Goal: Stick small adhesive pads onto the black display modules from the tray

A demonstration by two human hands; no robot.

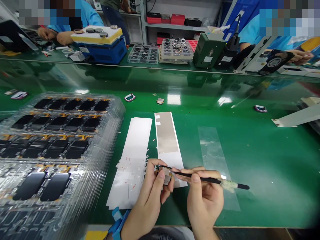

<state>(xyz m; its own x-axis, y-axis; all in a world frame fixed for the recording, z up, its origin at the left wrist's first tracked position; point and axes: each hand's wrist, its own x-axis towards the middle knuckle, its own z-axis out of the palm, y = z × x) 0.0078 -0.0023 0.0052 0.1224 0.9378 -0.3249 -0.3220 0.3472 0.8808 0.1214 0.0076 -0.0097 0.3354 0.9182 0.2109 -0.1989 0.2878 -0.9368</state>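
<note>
Fingers, left [157,181]: thumb and forefinger of the left hand [150,196] are closing on a small module [166,176], pinching it by its edges just above the near edge of the surface [262,150].
Fingers, right [197,175]: the right hand [203,200] is gripping a black tool [200,179] like a pen, fingers clamped on the shaft and the tip resting at the module's top edge.
Tool detail: a pale tape wrap [228,184] is sitting near the rear end of the shaft.
Wrist: a blue strap [117,221] is showing on the left wrist.
Strips beyond the hands: a white backing strip [135,150] is carrying small peeled scraps; beside it a strip with grey film [166,136] is lying with notches missing at its far left corner; a clear film strip [212,153] is lying to the right.
Progress, judged: one module is being worked on in hand; the scraps suggest several pieces are already peeled, and most of the grey film is looking unused.
Stock: stacked clear trays [62,133] at left are holding rows of black panels, nearly every pocket in view filled, so much seems left.
Loose parts: a pink-rimmed piece [129,97] and a tan chip [160,100] are lying farther out.
Far side: other people in blue sleeves [92,16] are working by a blue box [102,46] and a green machine [208,50].
Writing: labels on both units are too small to read; no brand is showing.
</note>
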